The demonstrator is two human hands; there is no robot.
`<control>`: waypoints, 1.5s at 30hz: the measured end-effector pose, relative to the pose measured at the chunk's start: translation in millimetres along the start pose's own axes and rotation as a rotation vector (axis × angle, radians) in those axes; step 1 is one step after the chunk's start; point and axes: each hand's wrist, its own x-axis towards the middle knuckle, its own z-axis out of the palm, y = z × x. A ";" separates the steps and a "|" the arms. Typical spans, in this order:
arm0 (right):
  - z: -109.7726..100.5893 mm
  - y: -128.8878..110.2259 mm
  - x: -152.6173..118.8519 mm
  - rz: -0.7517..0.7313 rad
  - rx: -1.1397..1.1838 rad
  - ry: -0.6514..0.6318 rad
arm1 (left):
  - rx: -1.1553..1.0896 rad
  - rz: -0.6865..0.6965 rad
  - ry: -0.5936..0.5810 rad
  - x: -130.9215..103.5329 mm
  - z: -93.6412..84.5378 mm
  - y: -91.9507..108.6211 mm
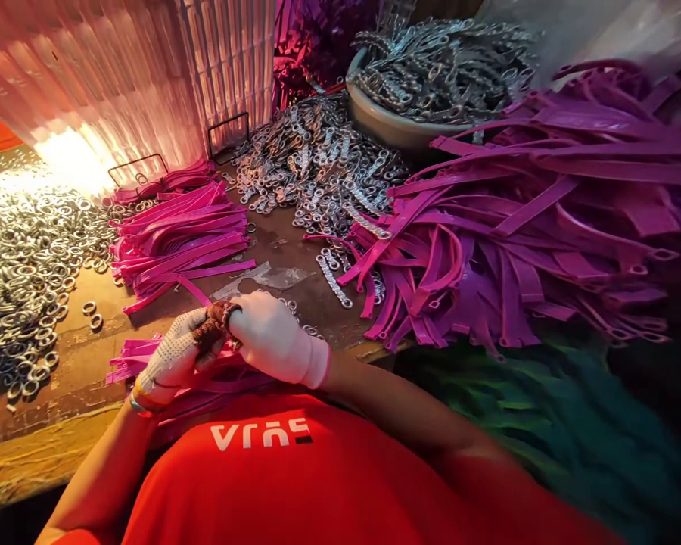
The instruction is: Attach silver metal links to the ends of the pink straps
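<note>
My left hand point(170, 356), in a whitish dotted glove with brown at the fingertips, is closed just above the front of the bench. From its fingers a pink strap point(193, 291) sticks out toward the far side. My right hand point(272, 333), in a white glove with a pink cuff, presses against the left one with its fingers curled. Whatever lies between the two hands is hidden by the gloves. More pink straps point(128, 359) lie beneath and beside my hands. Beyond them sits a neat stack of pink straps point(187, 231).
Loose metal rings point(28, 250) cover the bench's left side under a bright light. Metal chain-like links point(323, 151) are heaped at the middle back. A basin point(374, 113) heaped with similar metal pieces stands behind. Purple straps point(488, 227) pile up at right.
</note>
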 end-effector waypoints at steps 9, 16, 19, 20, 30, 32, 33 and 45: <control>-10.5 7.5 -3.8 -0.017 -0.155 0.009 | 0.137 0.062 0.128 -15.4 16.0 17.9; 15.6 11.6 3.3 0.019 -0.001 0.112 | 0.304 0.146 0.089 -4.8 7.4 1.8; 8.0 16.0 -2.6 0.088 0.182 0.077 | 0.127 0.100 0.200 -9.6 10.3 0.5; 2.9 16.3 -5.0 0.082 0.199 0.032 | 0.148 0.118 0.256 -11.8 12.1 1.7; -4.8 6.8 -14.0 0.049 -0.100 -0.296 | 0.741 0.327 0.318 -25.1 27.1 0.2; -0.2 7.4 -16.8 -0.003 -0.119 -0.314 | 0.754 0.341 0.270 -25.6 28.6 -0.6; 1.3 8.3 -17.5 -0.023 -0.127 -0.317 | 0.764 0.345 0.246 -25.4 27.8 0.0; -23.4 71.2 -6.8 0.045 -0.110 -0.295 | 0.656 0.110 0.451 -47.2 -69.3 25.3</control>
